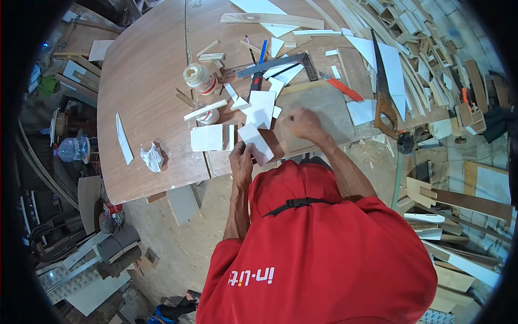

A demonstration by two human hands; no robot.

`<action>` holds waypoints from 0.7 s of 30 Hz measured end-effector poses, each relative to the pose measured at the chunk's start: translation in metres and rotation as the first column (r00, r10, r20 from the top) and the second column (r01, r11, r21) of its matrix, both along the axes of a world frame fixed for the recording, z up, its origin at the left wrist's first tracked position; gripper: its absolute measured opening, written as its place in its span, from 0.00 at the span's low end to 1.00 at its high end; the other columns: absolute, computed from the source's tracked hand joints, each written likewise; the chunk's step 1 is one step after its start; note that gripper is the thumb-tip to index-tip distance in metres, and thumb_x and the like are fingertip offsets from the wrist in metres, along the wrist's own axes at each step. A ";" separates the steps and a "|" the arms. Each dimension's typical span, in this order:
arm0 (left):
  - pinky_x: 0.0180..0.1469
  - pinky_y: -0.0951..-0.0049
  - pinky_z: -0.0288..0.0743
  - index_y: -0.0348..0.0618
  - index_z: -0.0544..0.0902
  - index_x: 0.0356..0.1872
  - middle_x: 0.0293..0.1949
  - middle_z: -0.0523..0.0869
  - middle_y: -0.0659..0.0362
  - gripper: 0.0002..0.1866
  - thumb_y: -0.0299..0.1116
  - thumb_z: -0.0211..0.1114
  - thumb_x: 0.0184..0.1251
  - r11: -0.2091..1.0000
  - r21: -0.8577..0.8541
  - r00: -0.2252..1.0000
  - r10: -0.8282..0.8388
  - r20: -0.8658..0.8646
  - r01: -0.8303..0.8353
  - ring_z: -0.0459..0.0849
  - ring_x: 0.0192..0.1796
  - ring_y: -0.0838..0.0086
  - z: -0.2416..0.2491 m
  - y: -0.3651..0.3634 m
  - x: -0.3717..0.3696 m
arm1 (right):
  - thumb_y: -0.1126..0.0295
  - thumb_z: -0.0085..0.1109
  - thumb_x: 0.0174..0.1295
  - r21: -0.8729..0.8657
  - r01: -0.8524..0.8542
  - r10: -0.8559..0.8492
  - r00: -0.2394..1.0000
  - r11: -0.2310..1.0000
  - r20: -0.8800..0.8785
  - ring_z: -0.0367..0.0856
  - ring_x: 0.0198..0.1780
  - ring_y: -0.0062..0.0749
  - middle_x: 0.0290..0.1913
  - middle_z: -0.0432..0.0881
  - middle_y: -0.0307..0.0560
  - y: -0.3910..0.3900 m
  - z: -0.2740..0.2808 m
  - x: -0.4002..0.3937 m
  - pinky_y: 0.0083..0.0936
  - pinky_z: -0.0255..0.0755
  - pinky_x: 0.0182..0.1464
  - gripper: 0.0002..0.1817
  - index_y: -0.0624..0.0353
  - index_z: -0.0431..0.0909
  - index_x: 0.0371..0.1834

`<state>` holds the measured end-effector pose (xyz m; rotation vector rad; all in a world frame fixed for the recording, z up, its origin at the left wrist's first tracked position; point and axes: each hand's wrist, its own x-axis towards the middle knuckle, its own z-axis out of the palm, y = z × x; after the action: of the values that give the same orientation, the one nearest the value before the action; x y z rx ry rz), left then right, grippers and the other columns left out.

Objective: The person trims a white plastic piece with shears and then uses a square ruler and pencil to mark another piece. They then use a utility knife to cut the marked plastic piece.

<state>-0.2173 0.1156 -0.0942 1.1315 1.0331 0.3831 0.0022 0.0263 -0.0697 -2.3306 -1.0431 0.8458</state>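
My left hand [241, 157] grips a small white rectangular board [256, 143] by its left edge, at the table's near edge. To the right, my right hand [304, 123] is curled closed above a flat greyish board [329, 116]; it is slightly blurred, and whatever its fingers hold cannot be made out. Just beyond the held board lies a white square panel [263, 108] on other white offcuts. Left of my left hand sits another white panel [207, 138]. An open jar [198, 79] with pale contents stands farther back, near a second white container [209, 116].
A metal try square [275, 65], a red utility knife [345, 89] and a handsaw [384, 102] lie on the table [145, 70]. Crumpled white material [153, 157] and a thin white strip [123, 139] lie at left. Wood strips crowd the right side.
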 end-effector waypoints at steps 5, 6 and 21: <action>0.41 0.70 0.83 0.30 0.77 0.51 0.42 0.83 0.53 0.16 0.32 0.58 0.68 0.984 0.001 0.982 -0.178 0.069 0.178 0.85 0.39 0.69 -0.004 -0.001 0.045 | 0.59 0.51 0.61 0.209 0.170 -0.188 0.980 0.963 0.072 0.81 0.40 0.62 0.34 0.82 0.67 -0.040 -0.001 0.046 0.48 0.73 0.46 0.17 0.63 0.82 0.32; 0.40 0.70 0.83 0.30 0.77 0.51 0.43 0.83 0.53 0.16 0.31 0.58 0.68 0.972 -0.017 0.971 -0.234 0.043 0.235 0.85 0.38 0.70 -0.006 -0.003 0.055 | 0.61 0.51 0.61 0.216 0.228 -0.252 0.963 0.949 0.091 0.81 0.39 0.62 0.33 0.81 0.67 -0.044 -0.003 0.054 0.48 0.73 0.44 0.16 0.64 0.81 0.31; 0.43 0.58 0.77 0.36 0.85 0.34 0.33 0.86 0.42 0.14 0.39 0.66 0.58 0.647 0.415 0.740 -0.376 -0.557 0.640 0.86 0.38 0.51 -0.002 -0.021 0.150 | 0.68 0.53 0.56 0.230 0.180 -0.243 0.928 0.956 0.284 0.80 0.50 0.57 0.45 0.81 0.65 0.020 -0.002 0.149 0.45 0.72 0.53 0.16 0.64 0.75 0.46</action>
<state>-0.0669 0.0948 -0.0966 2.0981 0.9097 -0.0476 0.1510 0.0466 -0.0715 -2.3921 -0.9218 0.2823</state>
